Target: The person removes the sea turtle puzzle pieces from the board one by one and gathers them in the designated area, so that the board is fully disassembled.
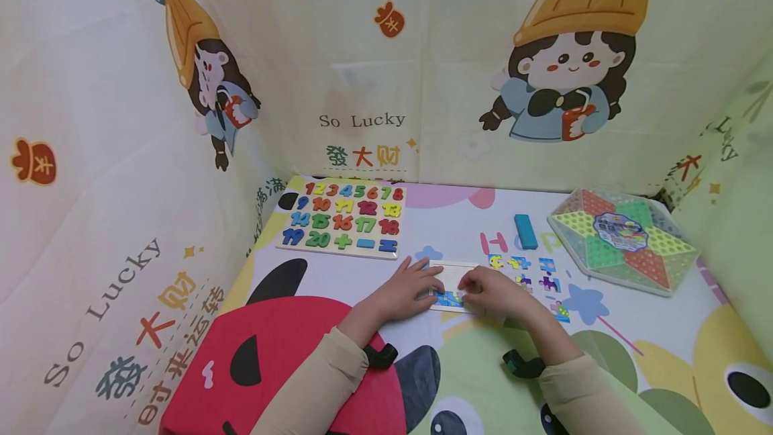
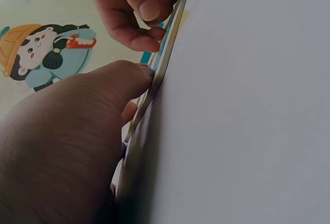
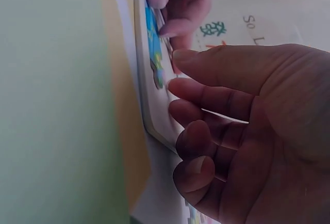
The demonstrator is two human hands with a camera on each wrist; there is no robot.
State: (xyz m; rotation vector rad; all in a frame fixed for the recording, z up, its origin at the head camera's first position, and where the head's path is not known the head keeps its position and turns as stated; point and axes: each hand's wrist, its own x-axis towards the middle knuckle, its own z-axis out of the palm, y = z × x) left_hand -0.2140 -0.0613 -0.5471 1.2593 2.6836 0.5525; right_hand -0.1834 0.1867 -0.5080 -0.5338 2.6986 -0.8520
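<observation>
A small white puzzle board (image 1: pixel 454 275) lies flat on the table, with joined blue jigsaw pieces (image 1: pixel 449 299) along its near side. My left hand (image 1: pixel 413 289) rests on the board's left end, its fingers spread; the left wrist view shows its thumb touching the board's edge (image 2: pixel 167 53). Over the board's right part hovers my right hand (image 1: pixel 496 291), fingers loosely bent. In the right wrist view a gap shows between that hand's thumb and index finger (image 3: pixel 193 90), with no piece between them. Loose jigsaw pieces (image 1: pixel 549 283) lie to the right of the board.
A number board (image 1: pixel 331 222) with coloured digits stands at the back left. At the back right lies a clear case (image 1: pixel 580 240) with coloured triangles, and a blue block (image 1: pixel 525 231) sits left of it. Printed cloth walls (image 1: pixel 459 153) surround the table.
</observation>
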